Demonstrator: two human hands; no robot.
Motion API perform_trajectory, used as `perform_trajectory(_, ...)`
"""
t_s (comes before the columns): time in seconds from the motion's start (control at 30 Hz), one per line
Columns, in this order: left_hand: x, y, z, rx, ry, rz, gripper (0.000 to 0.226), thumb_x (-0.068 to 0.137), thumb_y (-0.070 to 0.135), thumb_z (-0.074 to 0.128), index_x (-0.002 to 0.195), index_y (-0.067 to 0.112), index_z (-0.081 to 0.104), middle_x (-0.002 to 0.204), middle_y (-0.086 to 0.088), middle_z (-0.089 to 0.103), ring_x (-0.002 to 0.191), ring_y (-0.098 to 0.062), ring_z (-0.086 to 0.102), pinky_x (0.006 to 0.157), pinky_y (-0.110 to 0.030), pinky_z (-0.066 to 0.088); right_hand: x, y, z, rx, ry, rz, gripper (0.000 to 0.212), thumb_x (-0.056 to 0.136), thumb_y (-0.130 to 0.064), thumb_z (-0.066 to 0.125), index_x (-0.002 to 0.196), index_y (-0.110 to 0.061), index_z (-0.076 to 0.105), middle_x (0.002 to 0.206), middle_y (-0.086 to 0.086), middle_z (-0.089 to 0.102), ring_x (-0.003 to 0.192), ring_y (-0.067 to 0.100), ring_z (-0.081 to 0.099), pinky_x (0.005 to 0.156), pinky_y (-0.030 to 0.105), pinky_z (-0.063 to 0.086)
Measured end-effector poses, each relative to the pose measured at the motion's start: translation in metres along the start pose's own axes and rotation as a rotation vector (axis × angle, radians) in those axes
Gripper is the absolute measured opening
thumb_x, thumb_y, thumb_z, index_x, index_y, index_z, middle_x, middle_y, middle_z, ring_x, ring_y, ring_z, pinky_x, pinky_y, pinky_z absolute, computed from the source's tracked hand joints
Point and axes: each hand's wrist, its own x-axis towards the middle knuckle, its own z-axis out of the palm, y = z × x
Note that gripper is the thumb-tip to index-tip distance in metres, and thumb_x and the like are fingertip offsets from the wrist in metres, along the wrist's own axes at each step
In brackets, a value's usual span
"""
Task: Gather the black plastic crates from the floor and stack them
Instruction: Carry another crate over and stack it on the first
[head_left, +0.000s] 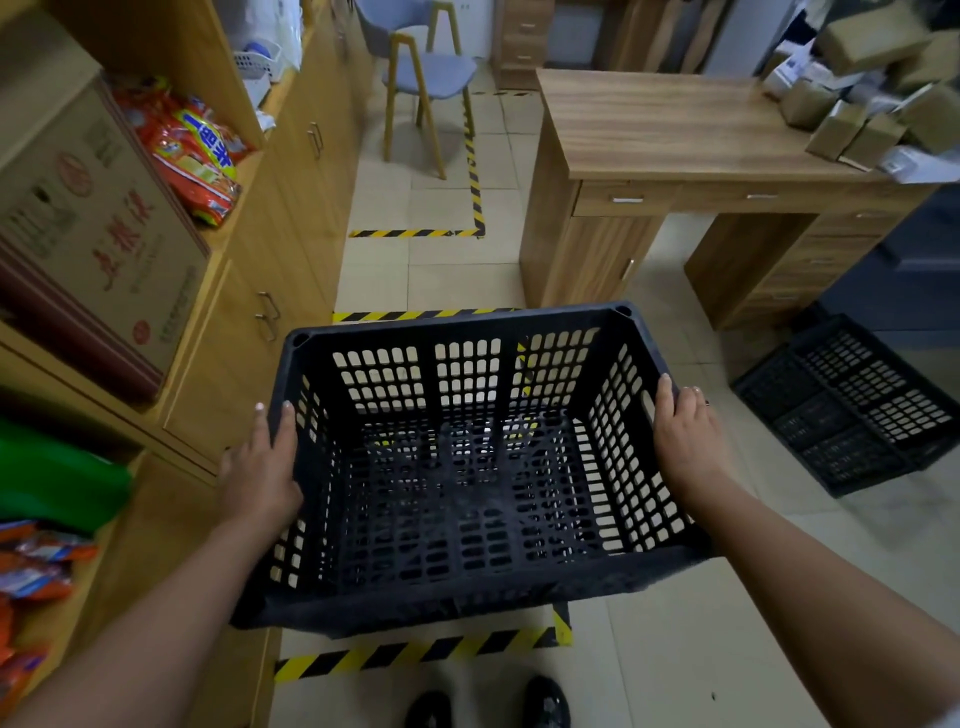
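Held off the floor: a black perforated plastic crate (467, 462), open side up, over the yellow-and-black striped floor tape (415, 652), left of the wooden desk (675, 135). Left hand (260, 467) clasping the crate's left rim, fingers over the edge. Right hand (685, 436) clasping the right rim likewise. Second black perforated plastic crate (852, 405) on the floor below the desk's right end.

Arms: bare from lower frame corners up to both wrists, no sleeves visible.
Left hand (258, 470): bare, pale fingernails, no jewellery seen.
Right hand (684, 431): bare, thin ring (706, 402) on one finger.
Shoes (545, 702): black, glossy, rounded toes, bottom centre of frame.
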Motion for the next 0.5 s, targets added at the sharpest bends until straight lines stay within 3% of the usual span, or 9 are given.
perform_trajectory(0.23,0.015,-0.015,-0.030,0.046,0.005,-0.027,0.106,0.075,0.013,0.073,0.151,0.026,0.001,0.159,-0.010,0.010,0.135,-0.032,0.037,0.108,-0.049,0.035,-0.001,-0.013,-0.022,0.105,0.020,-0.024,0.070,0.089,0.001,0.043,0.148,0.002,0.004,0.141,0.032,0.032,0.134,0.043,0.028,0.111,0.044,0.026)
perform_trajectory(0.5,0.026,-0.019,-0.021,0.076,0.015,0.028,0.101,0.079,0.015,0.070,0.152,0.022,0.000,0.160,-0.012,0.005,0.130,-0.031,0.041,0.106,-0.046,0.037,-0.002,-0.022,-0.007,0.148,-0.049,0.027,0.075,0.090,-0.001,0.047,0.148,-0.001,0.000,0.145,0.032,0.025,0.139,0.041,0.019,0.113,0.043,0.023)
